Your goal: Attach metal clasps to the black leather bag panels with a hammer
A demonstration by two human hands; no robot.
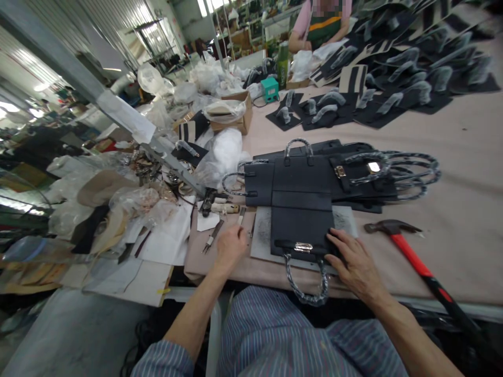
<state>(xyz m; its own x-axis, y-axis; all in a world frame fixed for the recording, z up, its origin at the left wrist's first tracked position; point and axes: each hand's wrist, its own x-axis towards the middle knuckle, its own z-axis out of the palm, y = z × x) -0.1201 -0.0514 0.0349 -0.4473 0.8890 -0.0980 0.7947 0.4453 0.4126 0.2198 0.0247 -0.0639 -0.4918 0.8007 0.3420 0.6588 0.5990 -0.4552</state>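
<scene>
A black handbag panel (302, 222) with a metal clasp (303, 247) and a film-wrapped handle (307, 298) lies over a grey slab (262, 235) at the table's front edge. My right hand (356, 262) rests on the panel's right edge, thumb and fingers stretched apart. To the left of the slab, my left hand (232, 245) is low over the table with its fingers curled together. What those fingers hold, if anything, is hidden. Close by lie a pronged tool (212, 237) and a narrow grey tool (241, 215).
A red-and-black claw hammer (412, 254) lies at right. Black bags (365, 178) are stacked behind the slab. Bag panels with wrapped handles (393, 99) cover the far table. A metal post (173, 162) and plastic wrap (223, 152) stand left. Another person (320, 26) sits opposite.
</scene>
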